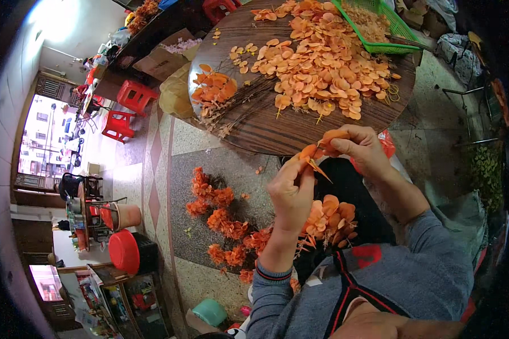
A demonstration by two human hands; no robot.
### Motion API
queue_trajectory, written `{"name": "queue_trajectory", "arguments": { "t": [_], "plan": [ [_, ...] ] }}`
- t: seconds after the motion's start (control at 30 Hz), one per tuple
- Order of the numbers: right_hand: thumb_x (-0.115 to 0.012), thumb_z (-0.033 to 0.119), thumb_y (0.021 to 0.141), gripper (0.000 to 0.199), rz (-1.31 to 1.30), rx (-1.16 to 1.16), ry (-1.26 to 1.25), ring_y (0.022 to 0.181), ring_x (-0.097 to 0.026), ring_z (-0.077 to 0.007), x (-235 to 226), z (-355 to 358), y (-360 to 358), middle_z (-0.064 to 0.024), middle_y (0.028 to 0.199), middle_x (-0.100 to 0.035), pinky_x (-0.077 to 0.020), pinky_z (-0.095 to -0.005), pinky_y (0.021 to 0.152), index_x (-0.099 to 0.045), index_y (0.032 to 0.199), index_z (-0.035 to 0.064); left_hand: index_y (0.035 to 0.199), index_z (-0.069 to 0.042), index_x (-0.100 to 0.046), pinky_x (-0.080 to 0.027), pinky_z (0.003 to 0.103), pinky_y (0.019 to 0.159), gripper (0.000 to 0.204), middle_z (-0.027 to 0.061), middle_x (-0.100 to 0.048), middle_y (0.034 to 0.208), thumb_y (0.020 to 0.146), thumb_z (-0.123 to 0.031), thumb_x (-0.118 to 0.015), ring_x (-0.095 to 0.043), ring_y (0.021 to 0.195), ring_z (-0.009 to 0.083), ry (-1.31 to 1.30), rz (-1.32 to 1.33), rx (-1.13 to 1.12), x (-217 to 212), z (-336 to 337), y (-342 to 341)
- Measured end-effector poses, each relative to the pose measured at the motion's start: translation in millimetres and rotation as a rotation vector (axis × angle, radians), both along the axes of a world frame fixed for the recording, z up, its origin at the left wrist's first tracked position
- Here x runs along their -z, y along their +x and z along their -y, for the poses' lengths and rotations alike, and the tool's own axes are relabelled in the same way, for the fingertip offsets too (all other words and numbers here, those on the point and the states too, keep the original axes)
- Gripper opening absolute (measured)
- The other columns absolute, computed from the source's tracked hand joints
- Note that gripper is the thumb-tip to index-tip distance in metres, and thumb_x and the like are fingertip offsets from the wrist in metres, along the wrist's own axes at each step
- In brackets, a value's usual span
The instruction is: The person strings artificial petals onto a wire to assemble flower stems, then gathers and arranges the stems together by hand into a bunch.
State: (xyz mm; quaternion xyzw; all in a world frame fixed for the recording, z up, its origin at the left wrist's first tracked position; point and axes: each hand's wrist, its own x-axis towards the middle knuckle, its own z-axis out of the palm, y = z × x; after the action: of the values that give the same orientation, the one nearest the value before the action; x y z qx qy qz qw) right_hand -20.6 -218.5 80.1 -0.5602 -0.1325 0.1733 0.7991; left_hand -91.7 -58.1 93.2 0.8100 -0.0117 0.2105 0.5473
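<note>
Close to the table's near edge, both hands are raised over my lap with fingers closed. My left hand (293,183) pinches an orange artificial leaf sprig (309,152), whose narrow pointed end sticks out below the fingers. My right hand (365,151) grips a rounded orange artificial leaf (335,135) between thumb and fingers, right against the sprig. Whether the two pieces are joined is hidden by the fingertips. Below my hands, a bunch of orange round-leaved stems (331,217) rests at my lap. A big heap of loose orange leaves (328,68) covers much of the tabletop.
The round wooden table (254,138) also bears thin brown stems (249,96), an orange leaf bunch (215,87) and a green basket (373,46). Orange flower bunches (226,223) lie on the floor to my left. Red stools (134,96) stand farther off, with a red basin (124,250) nearer.
</note>
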Motion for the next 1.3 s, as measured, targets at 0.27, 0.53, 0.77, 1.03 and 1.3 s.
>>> {"name": "queue_trajectory", "arguments": {
  "t": [0.27, 0.53, 0.77, 1.03, 1.3],
  "plan": [
    [-0.058, 0.008, 0.085, 0.019, 0.077, -0.005, -0.015, 0.082, -0.061, -0.0109, 1.3, -1.5, -3.5, -0.0063, 0.090, -0.065, -0.0489, -0.0243, 0.074, -0.062, 0.101, -0.0016, 0.095, 0.006, -0.063, -0.047, 0.023, 0.058, 0.016, 0.0113, -0.065, 0.092, 0.080, 0.005, -0.056, -0.060, 0.069, 0.0108, 0.057, 0.075, -0.032, 0.7, 0.5, 0.6],
    [-0.055, 0.004, 0.087, 0.020, 0.211, 0.029, 0.057, 0.089, -0.061, -0.0148, 3.0, -1.4, -13.8, -0.0096, 0.096, -0.064, -0.0487, -0.0268, 0.080, -0.061, 0.104, -0.0022, 0.093, 0.005, -0.064, -0.048, 0.023, 0.059, 0.014, 0.0126, -0.065, 0.093, 0.081, 0.003, -0.058, -0.060, 0.071, 0.0115, -0.093, -0.079, -0.105, -12.8, 15.3, -7.5],
    [-0.054, 0.006, 0.088, 0.018, 0.427, 0.118, -0.013, 0.090, -0.062, -0.0171, -3.4, -5.3, -21.1, -0.0114, 0.095, -0.063, -0.0498, -0.0283, 0.080, -0.060, 0.103, -0.0023, 0.089, 0.006, -0.061, -0.043, 0.021, 0.045, 0.008, 0.0128, -0.063, 0.090, 0.083, 0.001, -0.059, -0.055, 0.054, 0.0092, -0.056, 0.119, -0.109, -4.9, 19.3, -8.5],
    [-0.055, 0.006, 0.087, 0.016, 0.615, 0.161, -0.145, 0.088, -0.062, -0.0177, -0.5, -5.3, -26.1, -0.0122, 0.095, -0.064, -0.0502, -0.0272, 0.076, -0.060, 0.100, -0.0016, 0.090, 0.006, -0.060, -0.044, 0.022, 0.048, 0.009, 0.0122, -0.062, 0.085, 0.082, 0.003, -0.059, -0.056, 0.057, 0.0101, -0.127, 0.104, -0.104, 0.6, 25.1, -9.3],
    [-0.052, 0.000, 0.086, 0.017, 0.233, 0.181, 0.159, 0.087, -0.060, -0.0146, 8.6, -4.3, -28.5, -0.0082, 0.098, -0.061, -0.0480, -0.0257, 0.076, -0.059, 0.101, -0.0019, 0.093, 0.004, -0.060, -0.043, 0.020, 0.049, 0.013, 0.0066, -0.060, 0.080, 0.083, 0.007, -0.052, -0.053, 0.058, 0.0073, -0.121, 0.150, -0.084, -0.8, 30.7, -5.7]
  ]
}}
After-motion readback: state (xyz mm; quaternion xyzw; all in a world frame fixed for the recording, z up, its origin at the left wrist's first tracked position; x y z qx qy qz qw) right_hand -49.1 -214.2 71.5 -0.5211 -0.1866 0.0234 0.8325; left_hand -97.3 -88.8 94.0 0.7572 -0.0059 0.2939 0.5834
